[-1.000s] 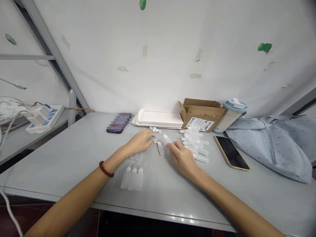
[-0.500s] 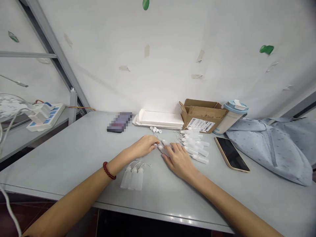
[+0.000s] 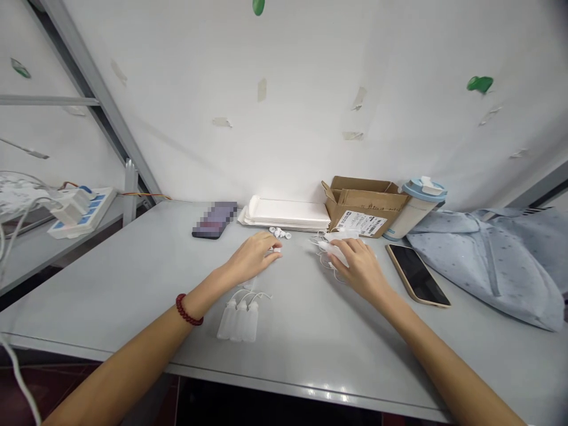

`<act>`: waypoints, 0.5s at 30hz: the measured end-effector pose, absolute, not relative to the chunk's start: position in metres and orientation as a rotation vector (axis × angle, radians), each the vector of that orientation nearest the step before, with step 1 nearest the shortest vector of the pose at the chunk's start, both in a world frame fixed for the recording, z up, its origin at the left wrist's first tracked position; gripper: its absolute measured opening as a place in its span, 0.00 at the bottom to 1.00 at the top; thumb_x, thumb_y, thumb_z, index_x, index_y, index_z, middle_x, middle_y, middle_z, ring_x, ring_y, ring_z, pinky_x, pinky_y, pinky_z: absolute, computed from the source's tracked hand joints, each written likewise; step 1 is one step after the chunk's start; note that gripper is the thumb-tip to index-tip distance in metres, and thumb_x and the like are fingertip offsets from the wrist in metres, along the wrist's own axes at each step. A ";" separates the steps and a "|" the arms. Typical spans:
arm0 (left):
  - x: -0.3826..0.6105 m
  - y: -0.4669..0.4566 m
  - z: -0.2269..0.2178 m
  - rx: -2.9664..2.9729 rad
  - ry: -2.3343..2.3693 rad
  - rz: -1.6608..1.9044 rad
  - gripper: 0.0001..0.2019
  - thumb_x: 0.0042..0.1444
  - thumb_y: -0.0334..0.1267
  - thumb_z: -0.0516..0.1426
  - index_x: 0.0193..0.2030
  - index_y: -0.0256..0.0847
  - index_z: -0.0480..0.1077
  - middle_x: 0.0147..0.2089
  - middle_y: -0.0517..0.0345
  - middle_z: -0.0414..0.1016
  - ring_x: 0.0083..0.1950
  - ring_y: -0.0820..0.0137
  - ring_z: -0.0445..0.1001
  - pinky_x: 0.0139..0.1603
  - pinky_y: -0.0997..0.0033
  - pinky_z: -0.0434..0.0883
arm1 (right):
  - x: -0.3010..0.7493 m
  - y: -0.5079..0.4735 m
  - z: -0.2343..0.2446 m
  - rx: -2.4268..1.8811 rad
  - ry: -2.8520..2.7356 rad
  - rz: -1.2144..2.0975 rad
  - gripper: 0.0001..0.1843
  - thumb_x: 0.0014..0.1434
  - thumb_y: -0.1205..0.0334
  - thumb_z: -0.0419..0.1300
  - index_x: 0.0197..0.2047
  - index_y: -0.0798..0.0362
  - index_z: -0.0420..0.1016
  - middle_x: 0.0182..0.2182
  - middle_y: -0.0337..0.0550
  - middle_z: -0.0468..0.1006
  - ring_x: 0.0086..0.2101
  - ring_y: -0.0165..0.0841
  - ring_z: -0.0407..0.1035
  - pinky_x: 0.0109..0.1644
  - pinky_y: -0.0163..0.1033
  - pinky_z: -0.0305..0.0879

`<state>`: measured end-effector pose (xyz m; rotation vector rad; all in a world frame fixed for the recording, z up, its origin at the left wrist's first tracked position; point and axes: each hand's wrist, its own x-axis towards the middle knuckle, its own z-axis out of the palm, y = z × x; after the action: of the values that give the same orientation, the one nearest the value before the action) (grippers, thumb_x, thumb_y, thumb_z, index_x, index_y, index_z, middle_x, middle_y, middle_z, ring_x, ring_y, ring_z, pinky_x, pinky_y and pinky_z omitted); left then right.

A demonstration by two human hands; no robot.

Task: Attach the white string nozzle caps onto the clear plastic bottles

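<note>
My left hand (image 3: pixel 254 258) is closed in a pinch, with a small white cap (image 3: pixel 277 249) between thumb and fingertips. Just behind it lie several loose white caps (image 3: pixel 280 233) on the table. My right hand (image 3: pixel 360 266) is over the pile of white plastic squeeze bottles (image 3: pixel 348 235), its fingers and thumb around one translucent bottle (image 3: pixel 338 254). Part of the pile is hidden beneath that hand. Thin cords trail from the bottles' necks. Nearer to me, three translucent bottles (image 3: pixel 238 321) lie side by side, also with cords at their necks.
White flat cartons (image 3: pixel 288 212) and an open cardboard box (image 3: pixel 361 207) stand along the wall. To the right are a tumbler (image 3: pixel 412 210), a phone (image 3: pixel 417 275) and a grey-blue cloth bag (image 3: pixel 483 266). A dark phone-like item (image 3: pixel 215 220) lies left; a power strip (image 3: pixel 89 210) sits beyond.
My right hand has moved right, from beside the left hand to the bottle pile, and the bottles there have shifted. The left hand has drawn slightly left and up.
</note>
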<state>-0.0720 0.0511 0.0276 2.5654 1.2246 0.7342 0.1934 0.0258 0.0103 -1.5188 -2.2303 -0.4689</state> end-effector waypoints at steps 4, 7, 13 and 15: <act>-0.076 0.052 0.033 2.505 1.277 0.793 0.05 0.57 0.37 0.55 0.37 0.40 0.70 0.39 0.54 0.74 0.42 0.64 0.70 0.42 0.65 0.67 | 0.200 0.029 0.016 -1.621 -2.234 -0.524 0.12 0.61 0.59 0.54 0.45 0.55 0.73 0.37 0.50 0.75 0.40 0.44 0.66 0.41 0.42 0.57; -0.079 0.056 0.034 2.480 1.302 0.845 0.06 0.57 0.38 0.55 0.37 0.39 0.70 0.38 0.54 0.74 0.41 0.65 0.70 0.42 0.65 0.67 | 0.203 0.029 0.021 -1.721 -2.224 -0.534 0.12 0.60 0.60 0.56 0.44 0.55 0.74 0.37 0.51 0.76 0.40 0.45 0.66 0.40 0.42 0.57; -0.082 0.060 0.035 2.378 1.348 0.928 0.07 0.55 0.40 0.56 0.35 0.39 0.70 0.36 0.56 0.75 0.38 0.67 0.71 0.41 0.68 0.67 | 0.204 0.026 0.023 -1.900 -2.131 -0.556 0.13 0.59 0.59 0.56 0.44 0.56 0.75 0.39 0.54 0.75 0.41 0.46 0.66 0.39 0.42 0.58; -0.082 0.059 0.037 2.321 1.375 0.943 0.08 0.55 0.40 0.55 0.35 0.39 0.71 0.36 0.56 0.75 0.37 0.68 0.71 0.40 0.69 0.67 | 0.204 0.025 0.022 -1.929 -2.103 -0.576 0.13 0.59 0.59 0.55 0.43 0.56 0.75 0.40 0.55 0.74 0.41 0.46 0.65 0.39 0.42 0.58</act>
<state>-0.0819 0.0594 0.0374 2.3207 1.3754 0.9426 0.2037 0.0249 0.0222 -1.9286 -2.1029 -0.5765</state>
